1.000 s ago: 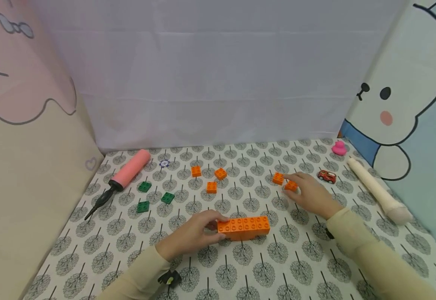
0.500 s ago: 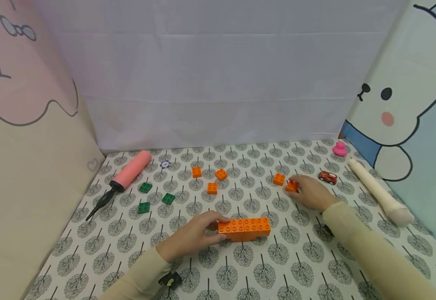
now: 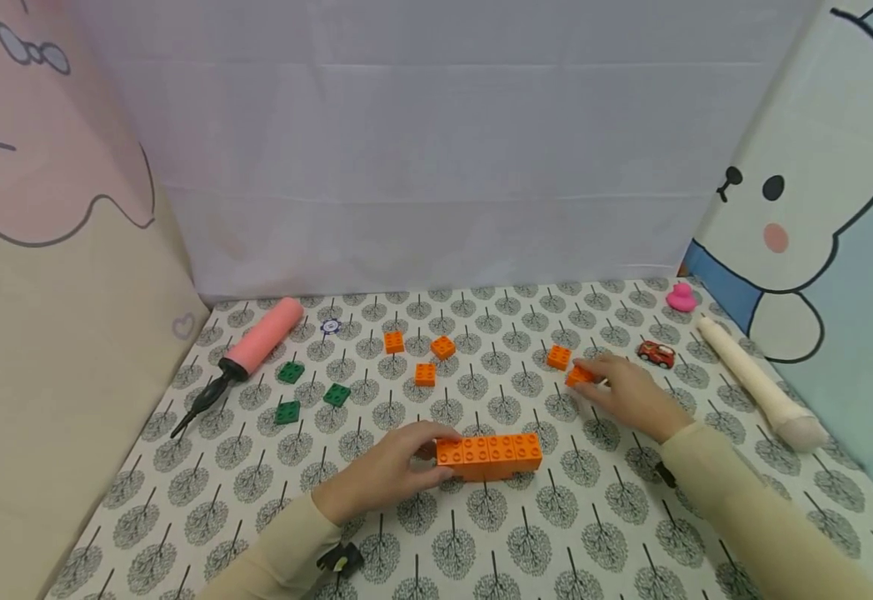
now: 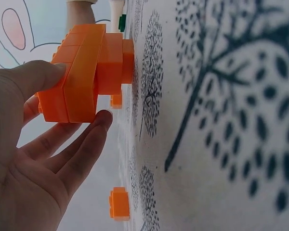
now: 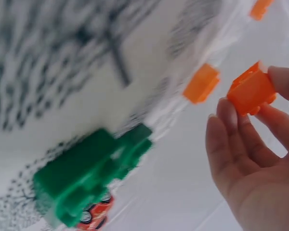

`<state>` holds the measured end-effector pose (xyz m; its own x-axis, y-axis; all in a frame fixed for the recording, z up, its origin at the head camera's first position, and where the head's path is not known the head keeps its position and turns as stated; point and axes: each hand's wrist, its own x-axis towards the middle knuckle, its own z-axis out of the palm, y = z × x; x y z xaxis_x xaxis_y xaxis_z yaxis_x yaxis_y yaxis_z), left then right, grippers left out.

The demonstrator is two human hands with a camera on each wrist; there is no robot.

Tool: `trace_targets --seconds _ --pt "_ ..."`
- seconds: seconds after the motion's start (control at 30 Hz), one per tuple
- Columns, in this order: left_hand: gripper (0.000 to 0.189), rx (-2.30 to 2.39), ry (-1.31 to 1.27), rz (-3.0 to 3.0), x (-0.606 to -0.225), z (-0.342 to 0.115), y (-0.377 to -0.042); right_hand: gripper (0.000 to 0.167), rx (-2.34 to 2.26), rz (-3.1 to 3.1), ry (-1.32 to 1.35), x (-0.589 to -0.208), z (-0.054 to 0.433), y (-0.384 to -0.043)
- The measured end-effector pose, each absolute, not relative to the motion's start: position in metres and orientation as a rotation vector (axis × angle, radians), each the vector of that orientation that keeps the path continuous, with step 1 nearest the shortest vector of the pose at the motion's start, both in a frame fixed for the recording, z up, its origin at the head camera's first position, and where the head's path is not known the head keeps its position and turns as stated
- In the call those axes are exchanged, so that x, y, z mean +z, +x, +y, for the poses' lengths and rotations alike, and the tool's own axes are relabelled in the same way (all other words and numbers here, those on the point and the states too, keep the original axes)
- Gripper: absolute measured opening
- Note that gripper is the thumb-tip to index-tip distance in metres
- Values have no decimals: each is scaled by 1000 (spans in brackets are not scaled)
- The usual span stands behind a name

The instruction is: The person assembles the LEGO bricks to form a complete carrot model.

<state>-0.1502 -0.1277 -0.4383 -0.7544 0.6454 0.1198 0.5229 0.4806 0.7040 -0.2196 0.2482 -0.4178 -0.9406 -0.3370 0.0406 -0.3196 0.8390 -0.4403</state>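
Observation:
My left hand (image 3: 391,467) pinches the near-left end of an orange brick assembly (image 3: 500,450), thumb on one side and fingertips on the other. In the left wrist view that assembly (image 4: 82,77) shows a long top row over a narrower stack of bricks. My right hand (image 3: 627,396) holds a small orange building brick (image 3: 580,377) between thumb and fingers. The right wrist view shows this brick (image 5: 253,89) tilted in the fingertips, apart from the cloth. Another orange brick (image 3: 559,357) lies just left of it.
Three orange bricks (image 3: 425,375) lie mid-table, and green bricks (image 3: 287,412) to their left. Green bricks (image 5: 96,168) and a red toy car (image 5: 97,211) show near the right wrist. A pink pump-like tube (image 3: 262,337), pink duck (image 3: 680,297) and cream bat-shaped toy (image 3: 759,383) line the sides.
My right hand has closed on the orange brick and raised it, shifting slightly left. The left hand keeps its grip on the assembly, unmoved.

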Motion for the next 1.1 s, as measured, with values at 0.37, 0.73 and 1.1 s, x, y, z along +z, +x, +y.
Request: trace_targets --seconds 0.37,0.73,1.1 --pt "45 1140 1011 2553 -440 -128 -150 45 -984 2954 -996 -409 214 -169" --pt "48 1145 1030 2546 -441 -128 -151 43 -1015 2840 -1218 -413 184 -145" --pt "46 1151 985 2542 -441 -127 -151 46 -998 2808 -1304 -417 180 -146"
